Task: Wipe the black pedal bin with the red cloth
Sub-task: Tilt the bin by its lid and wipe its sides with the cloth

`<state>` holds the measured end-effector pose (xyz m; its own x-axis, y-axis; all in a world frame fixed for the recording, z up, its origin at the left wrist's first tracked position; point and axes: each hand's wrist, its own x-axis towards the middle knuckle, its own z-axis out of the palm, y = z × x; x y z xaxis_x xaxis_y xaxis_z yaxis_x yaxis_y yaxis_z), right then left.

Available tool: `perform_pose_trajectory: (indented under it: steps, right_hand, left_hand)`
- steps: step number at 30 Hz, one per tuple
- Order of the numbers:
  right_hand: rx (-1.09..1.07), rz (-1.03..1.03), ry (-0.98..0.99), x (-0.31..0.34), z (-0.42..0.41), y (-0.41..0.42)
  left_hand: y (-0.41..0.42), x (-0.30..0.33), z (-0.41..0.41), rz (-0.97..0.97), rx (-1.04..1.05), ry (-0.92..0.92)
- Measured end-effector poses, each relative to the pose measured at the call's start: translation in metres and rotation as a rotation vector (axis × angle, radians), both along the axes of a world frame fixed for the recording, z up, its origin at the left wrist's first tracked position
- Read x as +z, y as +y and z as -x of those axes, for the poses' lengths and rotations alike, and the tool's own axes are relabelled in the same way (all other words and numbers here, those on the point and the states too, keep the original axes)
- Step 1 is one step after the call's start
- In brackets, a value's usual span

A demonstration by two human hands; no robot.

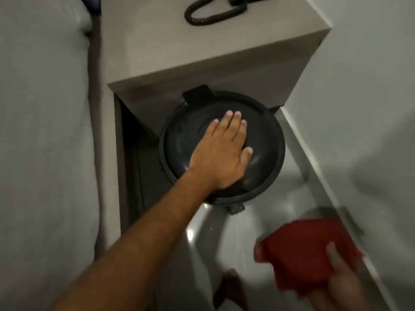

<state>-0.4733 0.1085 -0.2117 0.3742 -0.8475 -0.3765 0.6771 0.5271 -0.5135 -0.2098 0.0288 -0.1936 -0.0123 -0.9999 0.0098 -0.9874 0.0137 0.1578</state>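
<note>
Left hand point(221, 151) lies flat, fingers extended, gripping nothing, on the black pedal bin point(267, 140) lid at centre frame. Right hand point(343, 286), lower right, clutches the red cloth point(301, 250).

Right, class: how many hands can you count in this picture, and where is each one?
2. The left hand lies flat on the lid of the black pedal bin. The right hand, blurred at lower right, holds the red cloth.

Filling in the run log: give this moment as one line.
left hand flat on pedal bin lid | right hand holds red cloth away from bin | wiping not started
</note>
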Motion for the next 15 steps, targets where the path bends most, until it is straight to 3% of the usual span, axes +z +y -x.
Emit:
perform_pose_trajectory:
  steps: [1,3,5,11,15]
  right_hand:
    - [0.044,-0.077,0.154,-0.004,0.012,0.010]
    - [0.169,-0.116,0.215,-0.045,0.020,0.009]
    - [0.115,-0.227,0.452,-0.068,0.013,0.014]
    - [-0.077,-0.195,0.294,-0.080,-0.003,0.028]
    - [-0.060,-0.190,0.237,-0.081,0.021,0.051]
  left_hand:
    - [0.000,-0.001,0.000,-0.012,0.013,-0.026]
    - [0.001,-0.001,-0.002,-0.021,0.064,-0.078]
    - [0.000,-0.001,-0.003,-0.024,0.117,-0.077]
    - [0.001,0.008,0.000,-0.092,0.208,-0.080]
    - [0.004,0.011,0.011,-0.119,0.266,-0.054]
